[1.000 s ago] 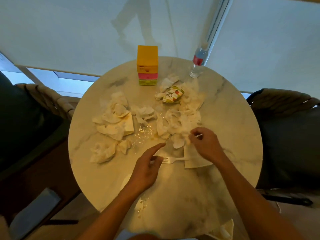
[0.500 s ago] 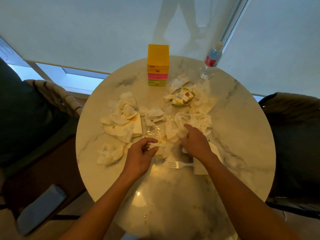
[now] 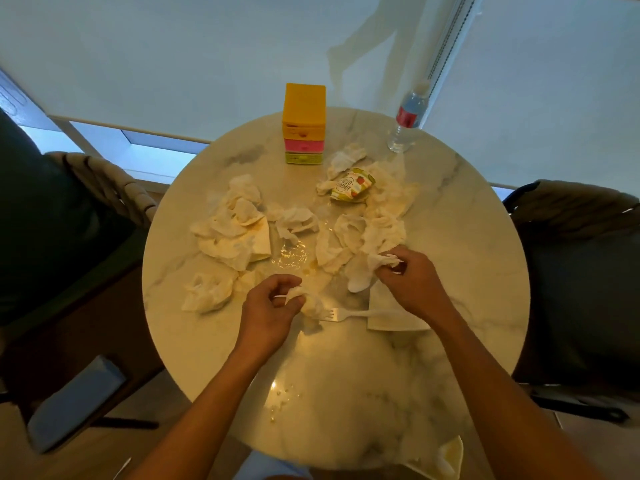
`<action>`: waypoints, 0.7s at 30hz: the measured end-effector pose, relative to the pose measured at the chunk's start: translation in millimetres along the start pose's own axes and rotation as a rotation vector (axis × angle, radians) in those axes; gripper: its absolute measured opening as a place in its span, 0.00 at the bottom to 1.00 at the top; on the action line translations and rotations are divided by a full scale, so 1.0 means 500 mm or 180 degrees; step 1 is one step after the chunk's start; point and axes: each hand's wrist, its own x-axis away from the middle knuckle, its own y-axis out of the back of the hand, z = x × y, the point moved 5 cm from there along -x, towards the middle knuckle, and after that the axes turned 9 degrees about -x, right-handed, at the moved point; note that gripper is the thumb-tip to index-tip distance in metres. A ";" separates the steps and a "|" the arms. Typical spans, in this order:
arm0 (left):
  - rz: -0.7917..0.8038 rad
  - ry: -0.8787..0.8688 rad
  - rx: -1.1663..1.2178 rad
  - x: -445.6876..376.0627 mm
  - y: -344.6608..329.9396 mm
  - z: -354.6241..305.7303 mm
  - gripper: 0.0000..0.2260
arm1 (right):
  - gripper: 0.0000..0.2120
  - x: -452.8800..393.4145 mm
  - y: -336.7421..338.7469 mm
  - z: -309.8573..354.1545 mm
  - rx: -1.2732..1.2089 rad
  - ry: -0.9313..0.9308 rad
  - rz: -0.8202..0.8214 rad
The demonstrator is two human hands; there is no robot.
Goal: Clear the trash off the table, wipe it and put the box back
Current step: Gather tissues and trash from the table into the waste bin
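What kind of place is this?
Probably a café or lounge corner by a window: a round marble table with cushioned chairs on either side, a roller blind behind, and used napkins.

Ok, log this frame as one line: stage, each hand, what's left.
stage: gathering trash | left hand: grips crumpled tissue | right hand: grips tissue wad | left: tissues, fork, box untouched
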 end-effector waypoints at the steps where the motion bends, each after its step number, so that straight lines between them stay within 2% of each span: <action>1: 0.0000 0.0030 0.0012 0.008 -0.008 -0.005 0.12 | 0.04 0.020 0.016 -0.002 -0.0254 -0.0065 0.0023; 5: -0.0048 0.0017 -0.0004 0.059 -0.068 -0.030 0.11 | 0.06 0.118 0.101 -0.036 -0.1066 -0.0209 -0.0080; 9: 0.0226 -0.0050 0.0062 0.136 -0.170 -0.049 0.11 | 0.12 0.228 0.197 -0.124 -0.1324 -0.0535 -0.0415; 12: 0.0623 -0.0097 0.0088 0.211 -0.270 -0.052 0.07 | 0.14 0.315 0.273 -0.227 -0.1264 -0.0789 -0.0790; 15: 0.0897 -0.0119 -0.0135 0.287 -0.374 -0.028 0.05 | 0.11 0.400 0.345 -0.333 -0.1027 -0.0964 -0.1115; 18: 0.1143 -0.0125 -0.0347 0.353 -0.481 0.012 0.03 | 0.06 0.482 0.398 -0.450 -0.0808 -0.1369 -0.1287; 21: 0.1434 -0.0180 -0.0643 0.408 -0.580 0.057 0.05 | 0.07 0.547 0.431 -0.572 -0.0636 -0.1714 -0.1370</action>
